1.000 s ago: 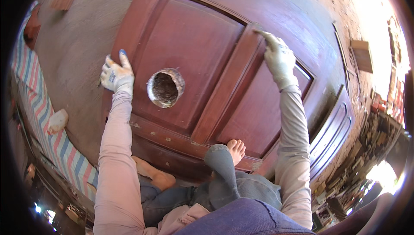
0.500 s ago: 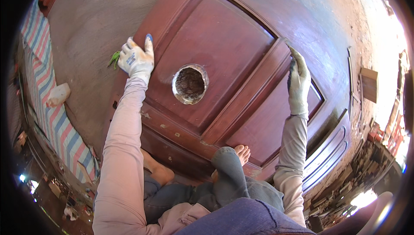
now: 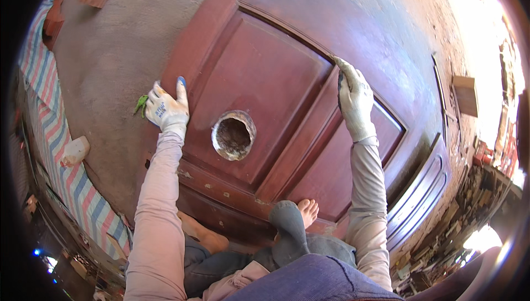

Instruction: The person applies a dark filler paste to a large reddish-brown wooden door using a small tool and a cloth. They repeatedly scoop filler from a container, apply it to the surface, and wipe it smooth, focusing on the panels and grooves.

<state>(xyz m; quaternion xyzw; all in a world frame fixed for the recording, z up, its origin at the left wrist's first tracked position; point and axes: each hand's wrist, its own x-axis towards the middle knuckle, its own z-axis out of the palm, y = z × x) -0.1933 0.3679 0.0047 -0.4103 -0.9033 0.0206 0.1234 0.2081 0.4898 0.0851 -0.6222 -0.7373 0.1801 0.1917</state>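
Note:
A reddish-brown panelled wooden door (image 3: 265, 69) lies flat in front of me. My left hand (image 3: 167, 108), in a white glove with blue fingertips, rests on its left border, thumb stretched up, fingers bent. A crumpled green scrap (image 3: 141, 104) sticks out beside those fingers and seems held by them. My right hand (image 3: 355, 99), gloved too, has its fingers pressed together at the moulding between two panels; its palm side is turned away, so anything in it is hidden. On the left panel, between my hands, stands a round pale-rimmed container (image 3: 216, 142) with brown stuff inside.
My bare foot (image 3: 308, 212) rests on the door's near edge. A striped sheet (image 3: 66, 168) runs along the left, with a whitish lump (image 3: 75, 151) on it. At right are a slatted wooden panel (image 3: 419, 190), a wooden block (image 3: 465, 96) and heaped wood scraps (image 3: 441, 235).
My right hand has moved up and left along the moulding. My left hand stays at the door's left border. The whole view has shifted, so the door and container appear lower.

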